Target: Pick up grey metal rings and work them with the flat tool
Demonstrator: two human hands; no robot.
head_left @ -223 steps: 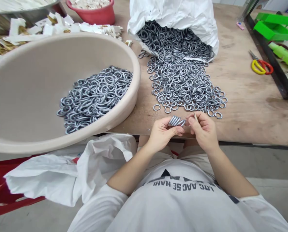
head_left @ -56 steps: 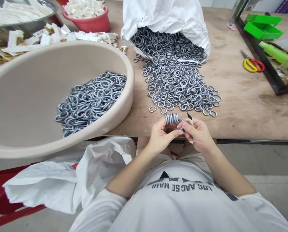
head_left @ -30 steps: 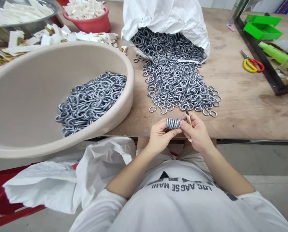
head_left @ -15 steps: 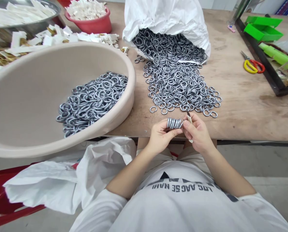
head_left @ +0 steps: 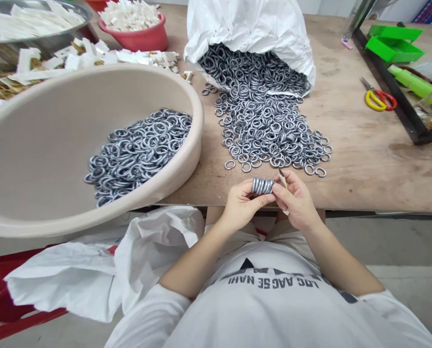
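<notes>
My left hand [head_left: 243, 203] is closed on a short row of grey rings [head_left: 262, 185], lined up face to face, at the table's front edge. My right hand [head_left: 297, 200] pinches a slim blade tool [head_left: 283, 181] with a dark tip and a pale, wrapped-looking handle. Its thumb and fingertips press against the right end of the row. Just beyond both hands lies a heap of loose grey rings [head_left: 270, 123], spilling from the mouth of a white sack [head_left: 248, 24]. More rings [head_left: 143, 150] are piled inside a large beige basin [head_left: 197, 121] on the left.
Scissors [head_left: 379, 99] with red and yellow handles lie at the right, beside a dark metal frame [head_left: 408, 113] and green trays [head_left: 395, 46]. A red bowl [head_left: 146, 41] of white pieces and a steel basin [head_left: 81, 26] stand back left. A white bag [head_left: 92, 280] hangs below.
The last ring at the right end, tilted before, now sits in line with the row. My right thumb has moved slightly left against it, and the blade tool has shifted a little.
</notes>
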